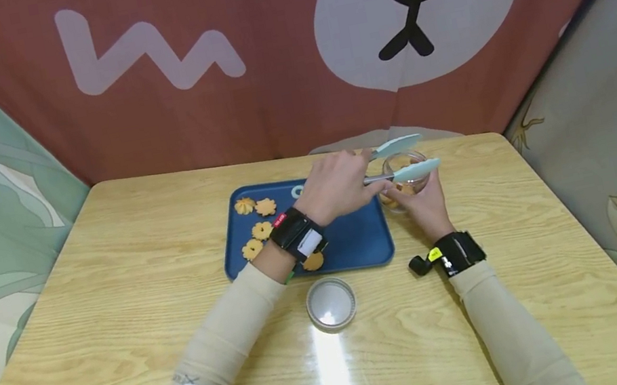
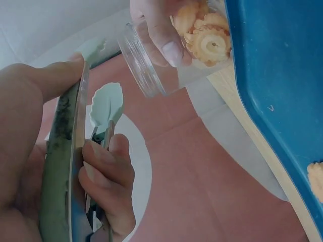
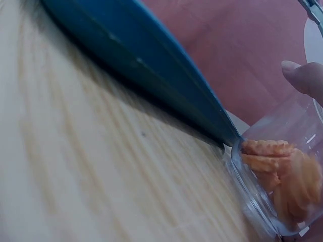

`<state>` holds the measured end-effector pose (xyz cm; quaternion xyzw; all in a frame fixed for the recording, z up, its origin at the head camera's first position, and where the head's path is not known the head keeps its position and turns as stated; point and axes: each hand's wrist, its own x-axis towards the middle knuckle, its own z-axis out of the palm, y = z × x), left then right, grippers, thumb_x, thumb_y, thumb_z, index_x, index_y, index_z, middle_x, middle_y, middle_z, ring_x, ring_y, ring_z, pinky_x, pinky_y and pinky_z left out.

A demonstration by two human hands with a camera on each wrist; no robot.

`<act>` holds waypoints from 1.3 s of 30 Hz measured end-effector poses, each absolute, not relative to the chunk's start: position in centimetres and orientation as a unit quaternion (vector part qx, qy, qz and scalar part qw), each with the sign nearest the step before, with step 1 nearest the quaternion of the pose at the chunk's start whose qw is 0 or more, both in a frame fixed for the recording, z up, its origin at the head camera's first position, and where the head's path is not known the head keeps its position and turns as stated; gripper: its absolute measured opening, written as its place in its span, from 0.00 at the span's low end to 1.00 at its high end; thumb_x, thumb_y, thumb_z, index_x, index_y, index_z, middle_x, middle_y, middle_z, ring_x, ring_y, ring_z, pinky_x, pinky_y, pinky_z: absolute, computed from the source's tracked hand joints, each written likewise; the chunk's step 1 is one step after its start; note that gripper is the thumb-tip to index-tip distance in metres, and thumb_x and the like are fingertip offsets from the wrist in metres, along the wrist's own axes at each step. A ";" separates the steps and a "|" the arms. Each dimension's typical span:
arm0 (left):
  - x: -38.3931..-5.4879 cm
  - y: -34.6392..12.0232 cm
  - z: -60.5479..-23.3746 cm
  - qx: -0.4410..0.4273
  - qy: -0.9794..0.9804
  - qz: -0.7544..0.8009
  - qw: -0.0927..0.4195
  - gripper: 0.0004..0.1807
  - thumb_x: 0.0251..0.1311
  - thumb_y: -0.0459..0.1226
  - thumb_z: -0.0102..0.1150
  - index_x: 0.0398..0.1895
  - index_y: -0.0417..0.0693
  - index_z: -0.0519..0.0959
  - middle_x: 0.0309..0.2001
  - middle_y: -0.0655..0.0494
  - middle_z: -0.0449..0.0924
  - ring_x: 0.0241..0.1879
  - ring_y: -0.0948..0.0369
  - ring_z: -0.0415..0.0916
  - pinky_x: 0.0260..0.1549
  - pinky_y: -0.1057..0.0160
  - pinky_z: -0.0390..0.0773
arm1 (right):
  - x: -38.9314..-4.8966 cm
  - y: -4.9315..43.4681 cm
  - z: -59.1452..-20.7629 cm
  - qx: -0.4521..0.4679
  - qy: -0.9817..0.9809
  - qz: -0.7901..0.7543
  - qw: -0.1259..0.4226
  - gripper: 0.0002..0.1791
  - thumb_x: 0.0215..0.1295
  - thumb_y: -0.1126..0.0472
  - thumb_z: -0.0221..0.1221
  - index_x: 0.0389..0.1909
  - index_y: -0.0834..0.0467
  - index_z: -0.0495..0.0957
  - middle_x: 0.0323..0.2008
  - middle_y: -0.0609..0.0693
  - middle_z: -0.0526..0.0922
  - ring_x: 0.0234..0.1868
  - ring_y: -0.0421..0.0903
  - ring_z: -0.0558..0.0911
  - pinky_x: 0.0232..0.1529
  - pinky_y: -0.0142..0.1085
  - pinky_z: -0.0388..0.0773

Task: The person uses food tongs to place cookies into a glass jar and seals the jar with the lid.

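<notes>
My left hand [image 1: 338, 184] grips a pair of metal tongs [image 2: 77, 136] with pale mint tips. Its thumb lies on one arm and its curled fingers on the other. The two tips stand apart, with no cookie between them, and overlap the mouth of a clear jar [image 1: 391, 203] in the head view. My right hand [image 1: 428, 204] holds this jar by its side, thumb toward the tray. Several ridged golden cookies [image 3: 282, 174] lie inside the jar, toward its bottom.
Left of the jar lies a blue tray [image 1: 354, 243] with several flower-shaped cookies [image 1: 262, 230] along its left side; my left forearm covers part of it. A round lid [image 1: 331, 304] rests on the wooden table [image 1: 118, 308] in front of the tray. A printed curtain [image 1: 286, 100] hangs behind.
</notes>
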<state>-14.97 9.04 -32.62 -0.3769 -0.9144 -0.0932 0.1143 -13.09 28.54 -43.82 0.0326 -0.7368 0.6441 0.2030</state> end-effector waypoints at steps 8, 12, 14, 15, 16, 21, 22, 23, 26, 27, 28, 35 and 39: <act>-14.8 8.5 -32.7 -0.372 -0.916 -0.089 0.117 0.35 0.58 0.64 0.49 0.57 0.49 0.72 0.18 0.58 0.66 0.14 0.64 0.65 0.10 0.67 0.59 | -12.8 28.4 -43.6 0.018 -0.753 0.628 0.197 0.47 0.49 0.58 0.72 0.66 0.53 0.53 0.59 0.56 0.64 0.56 0.47 0.68 0.55 0.44 0.64; -14.6 7.6 -32.9 -0.367 -0.918 -0.095 0.112 0.37 0.58 0.66 0.47 0.61 0.51 0.71 0.19 0.58 0.67 0.15 0.64 0.64 0.11 0.67 0.60 | -12.7 28.3 -43.8 0.004 -0.767 0.612 0.194 0.48 0.49 0.56 0.71 0.66 0.55 0.52 0.59 0.58 0.63 0.57 0.47 0.65 0.58 0.45 0.60; -14.3 6.9 -33.0 -0.363 -0.920 -0.100 0.108 0.38 0.57 0.67 0.45 0.62 0.52 0.70 0.20 0.58 0.67 0.15 0.65 0.64 0.10 0.67 0.61 | -13.1 28.6 -44.5 0.001 -0.765 0.613 0.194 0.48 0.48 0.56 0.72 0.66 0.56 0.52 0.59 0.58 0.63 0.56 0.47 0.66 0.57 0.44 0.61; -14.2 6.5 -33.0 -0.361 -0.920 -0.102 0.108 0.38 0.57 0.67 0.45 0.62 0.52 0.70 0.20 0.58 0.67 0.15 0.65 0.64 0.10 0.67 0.61 | -13.3 28.8 -44.9 0.000 -0.766 0.613 0.194 0.49 0.48 0.56 0.72 0.66 0.57 0.52 0.60 0.58 0.63 0.56 0.47 0.66 0.56 0.43 0.63; -14.1 6.1 -33.1 -0.359 -0.921 -0.104 0.108 0.38 0.57 0.67 0.45 0.61 0.52 0.71 0.20 0.58 0.67 0.15 0.65 0.64 0.10 0.67 0.62 | -13.6 29.1 -45.3 -0.002 -0.767 0.612 0.193 0.49 0.48 0.56 0.72 0.67 0.57 0.52 0.59 0.57 0.63 0.55 0.46 0.66 0.55 0.43 0.64; -13.6 4.3 -33.2 -0.347 -0.923 -0.120 0.113 0.37 0.56 0.66 0.49 0.57 0.50 0.73 0.18 0.58 0.67 0.14 0.65 0.64 0.09 0.66 0.62 | -14.3 29.8 -46.4 -0.009 -0.777 0.597 0.200 0.51 0.45 0.51 0.73 0.67 0.55 0.53 0.60 0.54 0.64 0.55 0.45 0.67 0.52 0.42 0.67; -13.6 4.0 -33.2 -0.345 -0.923 -0.122 0.114 0.37 0.55 0.66 0.49 0.57 0.50 0.73 0.18 0.57 0.67 0.14 0.65 0.64 0.09 0.66 0.62 | -14.3 29.9 -46.4 -0.009 -0.778 0.594 0.202 0.50 0.45 0.50 0.73 0.66 0.55 0.53 0.59 0.53 0.64 0.55 0.45 0.67 0.53 0.42 0.66; -13.5 3.7 -33.2 -0.344 -0.924 -0.123 0.116 0.37 0.55 0.66 0.50 0.58 0.49 0.73 0.17 0.57 0.66 0.14 0.64 0.64 0.09 0.66 0.61 | -14.4 29.9 -46.4 -0.007 -0.777 0.596 0.204 0.50 0.46 0.50 0.73 0.66 0.55 0.54 0.59 0.54 0.65 0.55 0.45 0.67 0.54 0.43 0.66; -13.3 2.8 -33.4 -0.343 -0.923 -0.128 0.118 0.38 0.55 0.66 0.50 0.57 0.48 0.74 0.16 0.57 0.66 0.13 0.64 0.64 0.10 0.65 0.61 | -14.4 29.9 -46.4 -0.001 -0.770 0.603 0.208 0.49 0.46 0.52 0.73 0.66 0.56 0.55 0.57 0.55 0.67 0.55 0.46 0.68 0.54 0.43 0.67; -13.1 2.5 -33.5 -0.343 -0.923 -0.128 0.117 0.38 0.55 0.66 0.50 0.57 0.48 0.74 0.16 0.57 0.66 0.13 0.63 0.64 0.09 0.65 0.61 | -14.4 30.0 -46.5 -0.002 -0.768 0.605 0.209 0.49 0.45 0.53 0.73 0.65 0.56 0.55 0.56 0.55 0.67 0.54 0.46 0.69 0.54 0.42 0.67; -13.0 2.2 -33.6 -0.342 -0.923 -0.131 0.115 0.38 0.55 0.67 0.49 0.56 0.47 0.74 0.16 0.57 0.66 0.12 0.63 0.64 0.09 0.65 0.61 | -14.4 30.0 -46.5 -0.003 -0.767 0.607 0.209 0.49 0.45 0.54 0.73 0.65 0.56 0.56 0.56 0.55 0.68 0.54 0.46 0.69 0.54 0.41 0.68; -11.9 -0.6 -35.0 -0.339 -0.925 -0.140 0.097 0.40 0.55 0.67 0.49 0.56 0.44 0.75 0.09 0.59 0.58 0.05 0.62 0.59 0.05 0.65 0.55 | -13.9 29.4 -45.5 -0.003 -0.765 0.615 0.192 0.48 0.47 0.55 0.73 0.65 0.56 0.55 0.58 0.58 0.67 0.55 0.48 0.69 0.55 0.43 0.69; -11.4 -2.2 -36.2 -0.339 -0.929 -0.119 0.094 0.42 0.55 0.68 0.47 0.56 0.42 0.75 0.08 0.60 0.58 0.06 0.63 0.58 0.05 0.65 0.53 | -12.8 28.7 -44.0 -0.004 -0.770 0.610 0.188 0.47 0.48 0.57 0.72 0.64 0.59 0.54 0.58 0.62 0.65 0.55 0.50 0.69 0.54 0.46 0.69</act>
